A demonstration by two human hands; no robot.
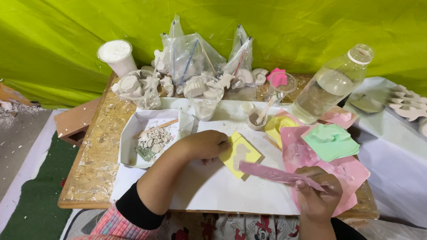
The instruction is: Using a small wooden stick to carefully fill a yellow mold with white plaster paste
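Fingers of the right hand (316, 192) pinch a flat pink scraper (278, 175) over a yellow mould (240, 153), which the left hand (205, 144) presses flat onto white paper (213, 186). From left: a white tray (129, 138) of plaster chips (153, 138), a clear cup (204, 106), pink and green moulds (331, 141), a tilted bottle (331, 84).

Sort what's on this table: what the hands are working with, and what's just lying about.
In use: yellow mould under the left hand; pink scraper in the right hand.

Lying about: bottle, white cup, tray of chips, green mould, plaster figures, stirring cup.
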